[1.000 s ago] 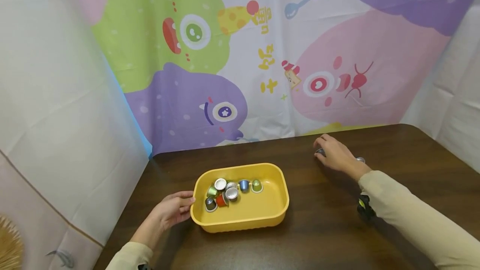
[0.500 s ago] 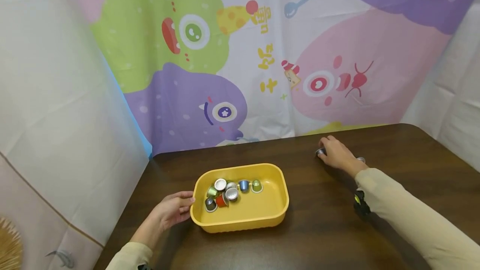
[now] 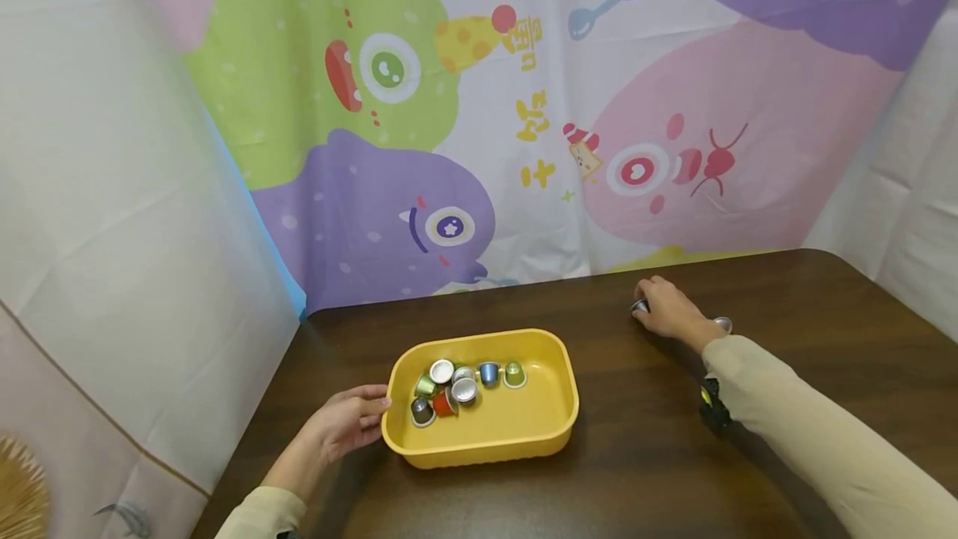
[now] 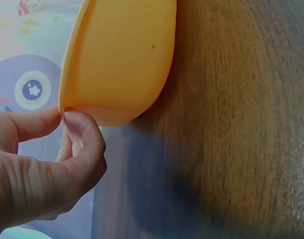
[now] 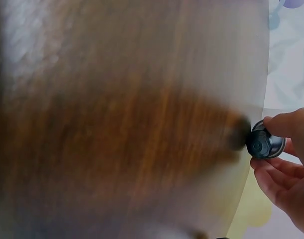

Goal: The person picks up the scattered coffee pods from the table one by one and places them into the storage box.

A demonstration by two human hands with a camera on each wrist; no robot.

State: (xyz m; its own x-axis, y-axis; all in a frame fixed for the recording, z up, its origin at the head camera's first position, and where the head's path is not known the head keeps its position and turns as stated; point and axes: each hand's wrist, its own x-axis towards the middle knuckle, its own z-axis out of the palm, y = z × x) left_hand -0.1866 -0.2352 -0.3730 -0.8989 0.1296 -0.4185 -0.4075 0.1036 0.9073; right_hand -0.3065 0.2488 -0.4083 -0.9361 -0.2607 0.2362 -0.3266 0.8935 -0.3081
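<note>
My left hand (image 3: 348, 420) pinches the left rim of a yellow plastic bin (image 3: 486, 452); the left wrist view has its thumb and fingers on the rim (image 4: 67, 64). Several coffee capsules lie in the bin, mostly toward its left and back: a red one (image 3: 444, 403), a blue one (image 3: 489, 373), a green one (image 3: 514, 373), a dark one (image 3: 422, 411) and some showing silver lids. Far to the right, my right hand (image 3: 669, 309) holds a dark coffee capsule (image 5: 261, 143) between thumb and fingers, close over the table.
Another capsule with a silver lid (image 3: 723, 323) sits on the brown wooden table (image 3: 644, 456), just behind the right wrist. A printed cartoon curtain (image 3: 539, 248) hangs along the table's back edge, with white cloth at both sides.
My right hand has shifted slightly to the right, and more of the dark capsule shows at its fingertips. The left hand keeps its place on the bin's rim.
</note>
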